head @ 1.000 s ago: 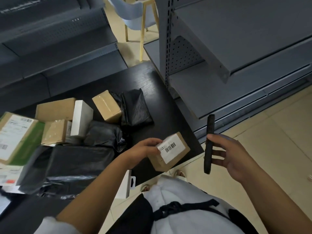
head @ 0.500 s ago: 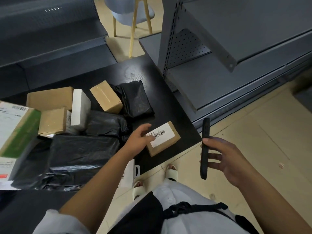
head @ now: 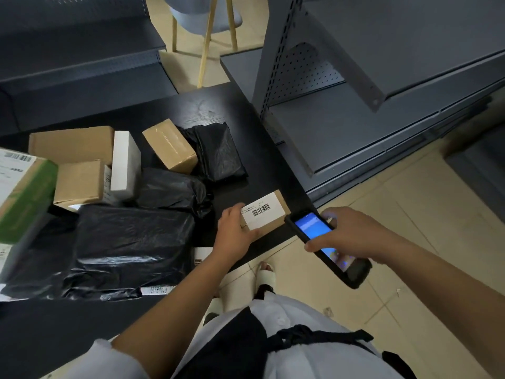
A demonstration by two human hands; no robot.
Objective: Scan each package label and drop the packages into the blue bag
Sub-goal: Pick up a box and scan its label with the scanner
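Observation:
A small brown cardboard package (head: 269, 214) with a white barcode label facing up rests on the black table (head: 218, 110) near its front right corner. My left hand (head: 236, 231) grips its left side. My right hand (head: 347, 233) holds a black handheld scanner (head: 317, 233), its blue screen lit and facing up, its top end almost touching the package's right edge. No blue bag is in view.
More packages lie to the left: brown boxes (head: 169, 144), a white box (head: 124, 162), black plastic mailers (head: 131, 242), and a green-sided box (head: 24, 192) at the left edge. Grey metal shelving (head: 382, 91) stands right of the table. A chair (head: 207, 28) stands behind.
My left hand has set the small package down on the table. My right hand has turned the scanner from upright and edge-on to screen-up and brought it next to the label.

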